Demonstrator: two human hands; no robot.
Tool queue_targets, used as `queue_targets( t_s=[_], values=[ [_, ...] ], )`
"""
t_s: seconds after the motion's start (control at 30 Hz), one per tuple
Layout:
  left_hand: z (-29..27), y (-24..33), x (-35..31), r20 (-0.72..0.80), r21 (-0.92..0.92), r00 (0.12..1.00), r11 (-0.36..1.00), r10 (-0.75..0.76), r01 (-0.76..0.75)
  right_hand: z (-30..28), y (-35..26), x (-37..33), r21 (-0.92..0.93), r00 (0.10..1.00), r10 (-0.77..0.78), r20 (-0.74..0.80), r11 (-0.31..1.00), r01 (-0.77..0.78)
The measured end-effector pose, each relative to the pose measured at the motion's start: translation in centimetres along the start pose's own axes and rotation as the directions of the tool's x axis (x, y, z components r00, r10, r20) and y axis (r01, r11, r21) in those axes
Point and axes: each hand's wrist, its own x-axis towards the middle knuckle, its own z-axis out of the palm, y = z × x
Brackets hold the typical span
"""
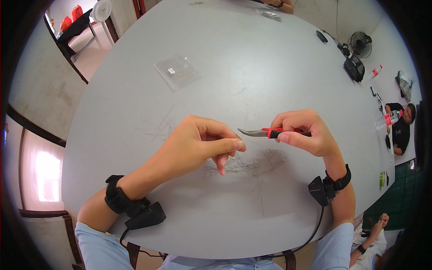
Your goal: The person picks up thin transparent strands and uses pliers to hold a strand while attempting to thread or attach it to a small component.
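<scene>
My right hand (310, 130) is closed round a pair of curved-nose pliers (257, 133) with red and black handles. Their slim, bent tip points left, close to the fingertips of my left hand (191, 144). That hand is pinched, thumb against forefinger; anything between them is too fine to make out. Under and between my hands lies a loose pile of thin silvery wire pieces (240, 167) on the grey table (135, 99). More thin wires (162, 126) are scattered left of my left hand.
A clear plastic bag (177, 72) lies flat farther back on the table. Another small bag (270, 15) is near a person's arm (281, 5) at the far edge. To the right are a black case (354, 68), a fan (361, 44), bottles (388, 119) and other seated people.
</scene>
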Motion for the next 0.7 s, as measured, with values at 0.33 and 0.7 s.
queue_targets(
  t_s=[0.33,0.7],
  values=[
    [-0.09,-0.04,0.02,-0.029,0.004,1.0,1.0,-0.012,0.012,0.1,0.09,0.07,0.05,0.998,0.017,-0.061,0.999,-0.014],
    [-0.17,0.18,-0.18,-0.079,0.009,0.996,0.999,-0.04,0.041,0.58,0.32,0.22,0.039,0.994,-0.015,-0.106,0.999,0.019]
  ],
)
